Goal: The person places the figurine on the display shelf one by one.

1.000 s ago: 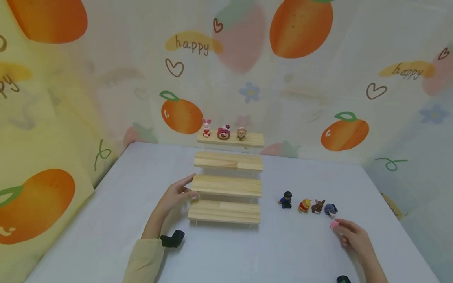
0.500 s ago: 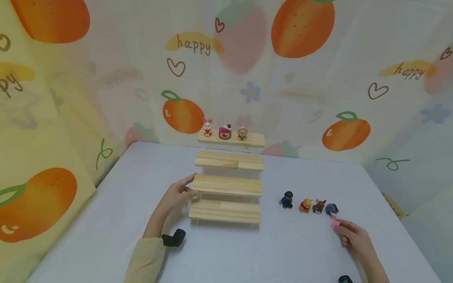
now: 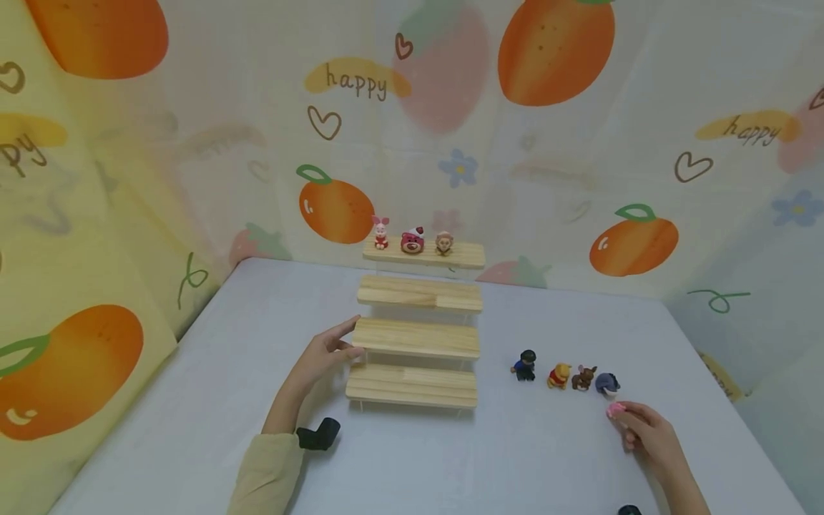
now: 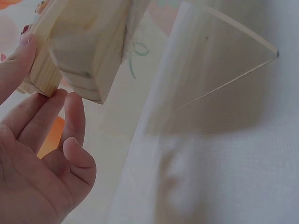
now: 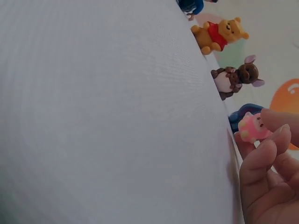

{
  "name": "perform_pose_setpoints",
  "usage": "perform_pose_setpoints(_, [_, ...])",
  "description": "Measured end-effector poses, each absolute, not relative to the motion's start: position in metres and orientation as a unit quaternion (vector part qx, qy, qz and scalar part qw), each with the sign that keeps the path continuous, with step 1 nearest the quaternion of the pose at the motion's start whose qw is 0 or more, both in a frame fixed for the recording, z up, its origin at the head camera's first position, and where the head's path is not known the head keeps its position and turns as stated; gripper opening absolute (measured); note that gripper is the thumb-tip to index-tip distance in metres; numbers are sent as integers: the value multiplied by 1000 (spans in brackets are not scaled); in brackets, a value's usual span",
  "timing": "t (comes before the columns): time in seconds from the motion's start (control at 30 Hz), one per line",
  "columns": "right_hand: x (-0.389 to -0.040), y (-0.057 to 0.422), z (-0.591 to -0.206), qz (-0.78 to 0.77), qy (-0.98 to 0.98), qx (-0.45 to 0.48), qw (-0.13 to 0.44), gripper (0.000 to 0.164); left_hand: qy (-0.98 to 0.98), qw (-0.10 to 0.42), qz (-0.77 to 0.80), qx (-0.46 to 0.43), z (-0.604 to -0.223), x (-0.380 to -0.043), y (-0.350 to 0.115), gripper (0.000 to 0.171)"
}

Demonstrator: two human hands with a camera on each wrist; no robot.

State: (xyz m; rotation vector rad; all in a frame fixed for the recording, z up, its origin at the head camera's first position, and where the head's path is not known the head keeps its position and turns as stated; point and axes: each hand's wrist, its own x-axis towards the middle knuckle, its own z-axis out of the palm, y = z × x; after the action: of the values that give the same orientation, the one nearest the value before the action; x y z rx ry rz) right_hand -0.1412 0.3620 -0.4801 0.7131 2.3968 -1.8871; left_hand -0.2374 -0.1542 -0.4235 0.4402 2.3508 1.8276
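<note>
A four-tier wooden display shelf stands mid-table. My left hand grips the left end of its second tier from the front; in the left wrist view, thumb and fingertips lie on either side of a board. Between thumb and fingers, my right hand pinches a small pink figurine with a face, low over the table at the right. Just behind it sits a blue-grey donkey figurine, partly covered in the right wrist view. On the top tier are a pink piglet, a magenta bear and a tan-faced figurine.
Left of the donkey, a brown kangaroo figurine, a yellow bear in a red shirt and a dark-clothed figure form a row. A white cloth covers the table; a fruit-print curtain hangs behind.
The whole scene shifts slightly rightward in the head view. Both hands keep their holds, on the shelf and on the pink figurine, with hardly any motion.
</note>
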Motion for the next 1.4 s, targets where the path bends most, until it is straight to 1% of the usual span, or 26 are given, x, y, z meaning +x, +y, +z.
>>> perform_pose_setpoints(0.07, [-140,362,-478,-601,767,226,5,38,783,65,602,144,-422,-237,-153,61])
perform_pose_setpoints(0.23, [-141,360,-470,-593,773,225,5,22,781,64,604,145,-422,-236,-152,61])
perform_pose_setpoints(0.3, [-142,359,-467,-596,772,221,4,19,778,64,607,146,-422,-236,-153,61])
perform_pose_setpoints(0.37, [-144,357,-465,-590,779,214,-1,24,777,65,609,148,-423,-236,-153,60])
perform_pose_setpoints(0.53, [-156,356,-471,-546,822,157,-36,48,777,64,608,149,-422,-236,-155,61])
perform_pose_setpoints(0.6, [-164,358,-478,-537,832,127,-56,49,778,62,608,147,-421,-235,-156,61])
perform_pose_setpoints(0.7, [-177,362,-489,-536,835,93,-89,48,782,58,604,144,-419,-235,-156,61])
perform_pose_setpoints(0.83, [-192,360,-499,-527,838,72,-122,43,784,58,602,142,-419,-234,-155,61])
perform_pose_setpoints(0.97, [-206,355,-504,-534,834,62,-126,39,782,60,604,142,-420,-234,-155,61])
perform_pose_setpoints(1.2, [-228,337,-502,-597,792,54,-113,41,785,63,598,146,-420,-233,-156,60])
perform_pose_setpoints(1.3, [-240,323,-500,-642,752,70,-133,41,787,60,596,149,-420,-234,-156,61])
perform_pose_setpoints(1.4, [-253,310,-498,-686,705,67,-167,42,781,58,601,158,-432,-242,-158,63])
